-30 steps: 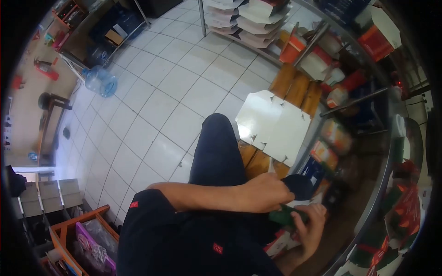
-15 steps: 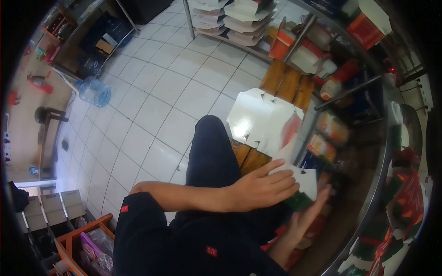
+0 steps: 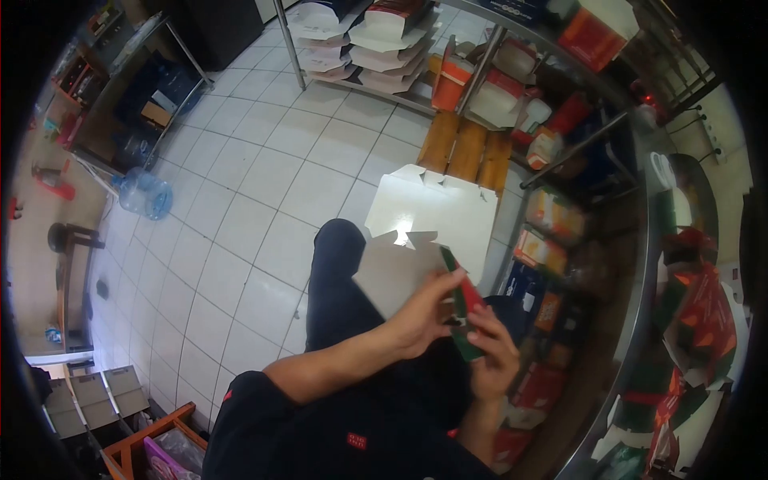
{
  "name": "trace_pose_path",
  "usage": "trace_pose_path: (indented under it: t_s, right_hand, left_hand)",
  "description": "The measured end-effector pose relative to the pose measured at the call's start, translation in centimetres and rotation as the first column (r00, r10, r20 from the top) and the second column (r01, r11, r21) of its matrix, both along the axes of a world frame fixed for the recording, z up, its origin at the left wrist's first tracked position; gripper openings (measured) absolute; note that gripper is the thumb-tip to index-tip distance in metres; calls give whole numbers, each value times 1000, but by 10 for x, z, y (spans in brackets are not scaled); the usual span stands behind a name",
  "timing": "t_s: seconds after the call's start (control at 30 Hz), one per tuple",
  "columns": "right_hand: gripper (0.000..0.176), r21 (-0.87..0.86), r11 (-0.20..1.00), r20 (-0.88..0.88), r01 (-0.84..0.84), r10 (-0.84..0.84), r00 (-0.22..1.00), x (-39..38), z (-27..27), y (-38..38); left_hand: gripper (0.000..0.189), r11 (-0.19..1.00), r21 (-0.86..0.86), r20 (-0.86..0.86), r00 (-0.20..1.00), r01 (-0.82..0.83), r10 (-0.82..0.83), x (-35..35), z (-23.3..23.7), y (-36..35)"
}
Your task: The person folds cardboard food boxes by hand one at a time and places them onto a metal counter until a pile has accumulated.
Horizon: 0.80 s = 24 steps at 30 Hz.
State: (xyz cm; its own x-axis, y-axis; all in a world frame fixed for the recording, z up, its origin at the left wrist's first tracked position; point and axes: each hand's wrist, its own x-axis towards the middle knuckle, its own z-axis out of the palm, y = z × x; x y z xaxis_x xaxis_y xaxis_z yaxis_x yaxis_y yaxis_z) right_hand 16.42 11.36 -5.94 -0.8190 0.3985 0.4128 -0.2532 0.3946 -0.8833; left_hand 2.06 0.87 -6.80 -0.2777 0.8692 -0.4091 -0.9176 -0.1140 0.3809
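A carton blank (image 3: 392, 276) with a pale inner side and a red and green printed edge is held up over my lap. My left hand (image 3: 424, 316) grips that printed edge from the left, fingers bent around it. On the opposite side, my right hand (image 3: 494, 352) has its fingers curled on the same printed strip, close to the left hand. The broad panel of the carton extends left over my knee. Beyond it, a flat white cardboard sheet (image 3: 440, 204) with notched flaps lies on the slatted wooden bench (image 3: 464, 152).
Partly folded boxes (image 3: 392, 40) are stacked on a metal rack at the back. Packaged goods (image 3: 544, 248) fill a low shelf at right, beside a metal-edged counter (image 3: 628, 384) carrying red and green cartons (image 3: 700, 312). A water jug (image 3: 146, 194) lies on the tiled floor.
The carton has swung up and left, its pale panel now overlapping the white sheet. My left hand moved left and up, and my right hand closed on the printed edge. The view shifted slightly.
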Motion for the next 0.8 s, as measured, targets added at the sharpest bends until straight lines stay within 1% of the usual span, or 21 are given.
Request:
trace_pose_path:
  t_s: [0.03,0.07,0.1,0.13,0.17,0.2,0.23,0.27,0.3,0.33,0.4,0.43,0.47,0.5,0.53,0.57,0.6,0.67,0.73,0.77,0.8]
  right_hand:
    - [21,-66,991,-82,116,-121,989,-1,-7,0]
    - [24,-142,965,-157,220,-242,958,-4,-12,0]
    - [27,-181,945,-169,271,-302,938,-5,-13,-3]
    - [27,-177,947,-177,268,-298,938,-5,-14,-1]
    - [28,-83,966,-182,247,-258,949,-7,-14,0]
    - [29,12,974,-181,225,-220,959,-7,-14,0]
    - [29,14,974,-187,224,-218,958,-10,-14,-4]
    - [29,-230,919,-157,321,-361,919,-14,-14,-11]
    - [30,-457,795,-93,398,-488,868,-17,-14,-17]
    - [30,-457,796,-104,398,-492,865,-19,-14,-20]
    - [33,-456,827,-66,330,-401,914,-20,-11,-22]
    - [34,-249,932,-101,264,-296,950,-18,-5,-18]
    - [34,-245,932,-108,267,-300,948,-15,-4,-15]
    - [36,-100,963,-33,249,-253,967,-11,-4,-14]
    - [40,44,976,51,214,-216,975,-7,-4,-14]
    - [46,95,965,47,246,-251,967,-5,-5,-14]
    - [46,101,963,41,252,-257,966,-6,-6,-16]
    - [49,32,905,-53,424,-422,905,-11,-8,-26]
    - [45,20,880,-112,474,-469,876,-15,-14,-29]
    - [43,1,859,-164,513,-506,847,-17,-16,-31]
    - [43,3,851,-172,525,-517,838,-20,-15,-34]
  left_hand:
    - [44,994,-13,27,993,-111,112,-1,10,0]
    - [44,994,-4,22,994,-110,110,-2,12,1]
    - [41,992,-10,-46,991,-124,123,-3,13,2]
    - [38,990,-16,-114,984,-140,137,-4,17,3]
    - [33,984,-49,-90,982,-172,167,-5,21,3]
    - [33,984,-44,-94,981,-173,169,-5,17,4]
    - [31,984,-5,-98,979,-178,177,-5,8,5]
    - [30,983,34,-102,978,-181,184,-3,3,6]
    - [29,976,36,-82,973,-216,218,2,3,7]
    - [28,968,39,-64,966,-248,251,7,3,8]
    - [31,965,6,-101,960,-263,263,10,8,6]
    - [29,970,6,-147,959,-244,242,8,12,2]
    - [28,974,3,-192,956,-225,222,7,13,-1]
    - [31,982,1,-247,951,-191,186,7,12,-3]
    - [31,982,6,-248,951,-187,182,9,12,-4]
    - [31,986,18,-252,953,-167,166,12,13,-6]
    - [31,989,31,-257,955,-147,150,16,14,-7]
    - [32,990,18,-242,961,-137,137,32,15,-7]
    - [32,981,11,-226,955,-193,190,46,26,-7]
    - [33,978,30,-264,942,-208,209,52,22,-8]
    - [33,980,37,-268,943,-194,197,54,22,-10]
